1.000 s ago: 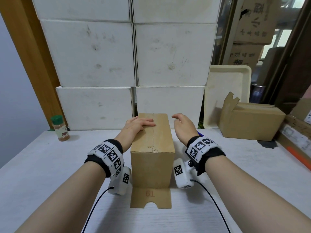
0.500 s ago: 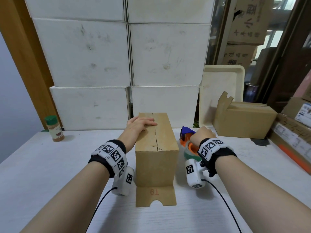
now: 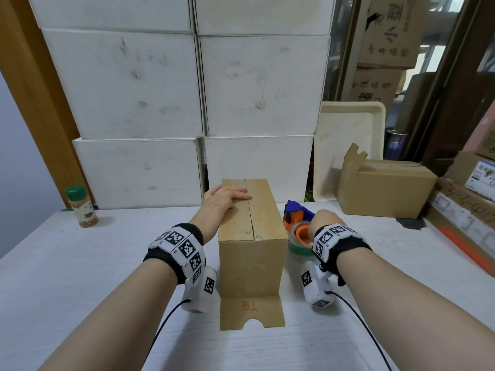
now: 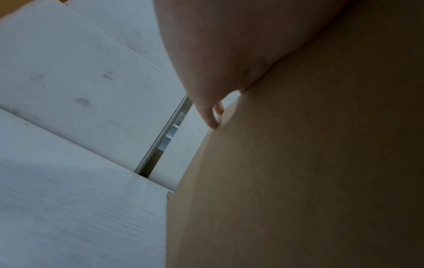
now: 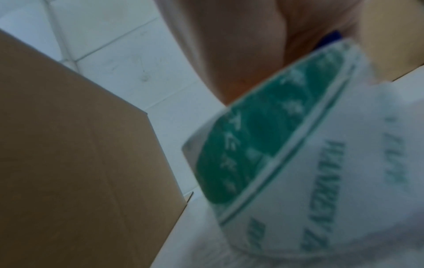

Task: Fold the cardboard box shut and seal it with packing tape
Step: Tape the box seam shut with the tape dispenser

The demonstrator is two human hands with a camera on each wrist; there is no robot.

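A tall brown cardboard box (image 3: 251,236) stands on the white table (image 3: 80,290), its top flaps folded shut with a seam down the middle. One end flap (image 3: 251,311) lies flat on the table toward me. My left hand (image 3: 227,196) rests flat on the box top, fingers straight across the seam; the left wrist view shows its fingertips (image 4: 212,123) at the box (image 4: 298,163) edge. My right hand (image 3: 324,220) curls over a blue and orange tape dispenser (image 3: 297,218) just right of the box. Its green-printed tape roll (image 5: 298,145) fills the right wrist view beside the box (image 5: 80,145).
Stacked white boxes (image 3: 201,89) wall off the back. A green-capped spice jar (image 3: 81,207) stands at the back left. Another brown box (image 3: 383,188) and a cream tray (image 3: 348,145) are at the back right. More cartons (image 3: 460,218) line the right edge.
My right hand left the box top, dropped to the right and took hold of the tape dispenser. My left hand stayed flat on the flaps.
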